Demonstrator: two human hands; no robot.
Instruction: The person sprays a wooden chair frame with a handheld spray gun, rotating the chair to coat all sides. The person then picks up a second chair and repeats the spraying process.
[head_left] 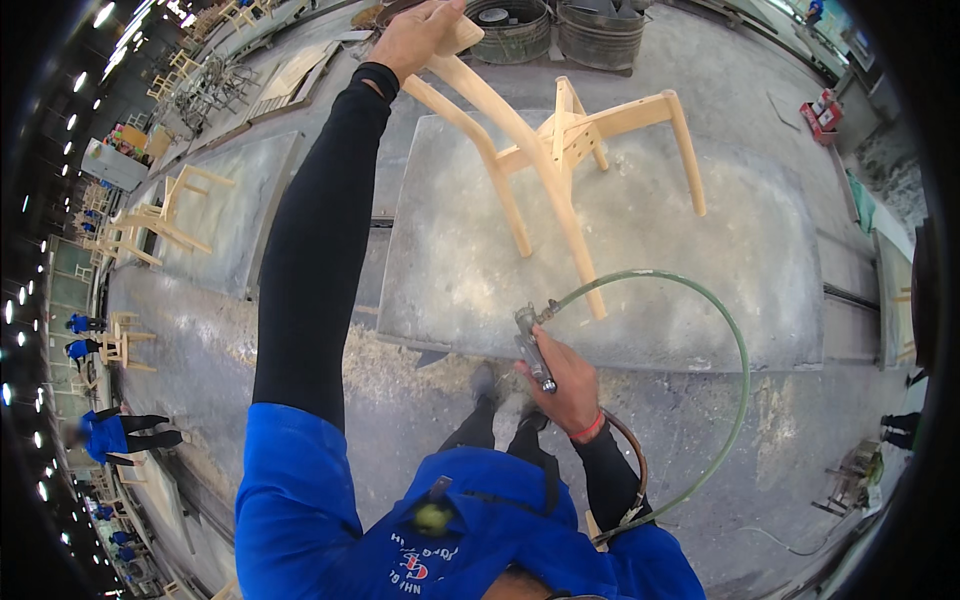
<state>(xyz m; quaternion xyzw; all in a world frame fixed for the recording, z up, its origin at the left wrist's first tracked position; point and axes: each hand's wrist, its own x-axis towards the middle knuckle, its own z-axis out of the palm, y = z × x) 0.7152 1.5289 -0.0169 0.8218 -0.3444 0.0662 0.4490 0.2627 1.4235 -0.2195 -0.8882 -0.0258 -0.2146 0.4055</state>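
Note:
My left hand reaches far forward and grips the top backrest rail of a pale wooden chair frame. Without a seat, the frame is tilted over a grey worktable, its crossed rails and legs showing. Closer to my body, my right hand is wrapped round a metal air gun. From the gun's top a green hose loops out to the right and back toward my right forearm. A gap separates the air gun from the nearest chair leg.
Two round metal tubs stand beyond the table. To the left, another table bears more wooden chair frames. A red crate sits at far right. People in blue shirts are at the left. Pale dust litters the floor.

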